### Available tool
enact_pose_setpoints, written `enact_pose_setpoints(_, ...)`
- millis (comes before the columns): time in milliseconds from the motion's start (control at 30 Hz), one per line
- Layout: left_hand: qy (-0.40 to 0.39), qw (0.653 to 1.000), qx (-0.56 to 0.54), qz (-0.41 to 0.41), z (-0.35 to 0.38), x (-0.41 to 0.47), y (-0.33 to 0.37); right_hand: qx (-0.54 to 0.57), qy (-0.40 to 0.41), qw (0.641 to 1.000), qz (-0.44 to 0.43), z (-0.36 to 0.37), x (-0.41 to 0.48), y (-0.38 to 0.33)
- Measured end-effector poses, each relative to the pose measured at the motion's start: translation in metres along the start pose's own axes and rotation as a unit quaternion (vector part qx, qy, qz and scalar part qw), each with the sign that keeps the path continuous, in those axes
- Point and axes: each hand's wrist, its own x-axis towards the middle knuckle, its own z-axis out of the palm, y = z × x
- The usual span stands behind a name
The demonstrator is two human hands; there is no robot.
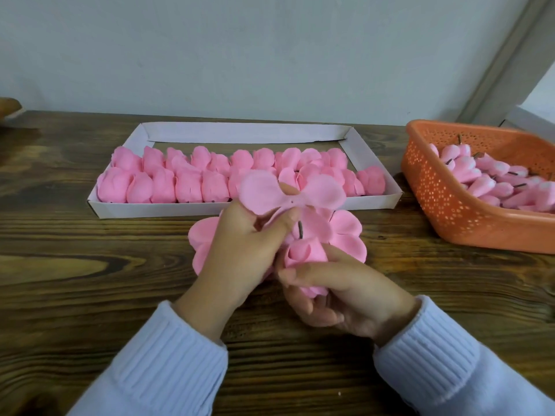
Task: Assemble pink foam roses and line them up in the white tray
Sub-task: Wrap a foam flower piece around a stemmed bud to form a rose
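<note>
My left hand [243,250] pinches a flat pink foam petal piece [288,195] with a small hole at its middle, held above the table. My right hand [336,292] grips a pink rose bud [304,250], its dark stem [300,229] pointing up toward the petal piece. Under both hands lies a stack of pink petal cut-outs [348,232]. Behind them the white tray [210,207] holds two rows of finished pink roses [186,175], filling its near half.
An orange perforated basket [450,211] at the right holds several pink buds with dark stems [495,175]. The tray's far strip shows bare wood. A grey wall rises behind the wooden table [90,265]. A brown object [9,106] sits at the far left edge.
</note>
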Motion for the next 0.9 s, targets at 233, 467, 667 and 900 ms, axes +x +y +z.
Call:
enact_pose_setpoints(233, -0.04, 0.992, 0.084, 0.087, 0.0021, -0.0034, 0.0028, 0.081, 0.047, 0.996, 0.0, -0.0038, -0.0001, -0.0009)
enact_pose_setpoints(467, -0.101, 0.987, 0.083, 0.092, -0.0022, -0.0077, -0.0008, 0.11, 0.05, 0.992, 0.029, -0.0053, -0.0016, -0.0029)
enact_pose_setpoints(667, -0.135, 0.973, 0.127, 0.135, -0.0044, -0.0062, 0.0004, 0.106, 0.053, 0.992, 0.037, -0.0044, -0.0024, -0.0044)
enact_pose_setpoints(900, -0.155, 0.972, 0.108, 0.141, -0.0036, -0.0086, 0.005, 0.065, 0.035, 0.996, 0.048, -0.0048, -0.0052, -0.0077)
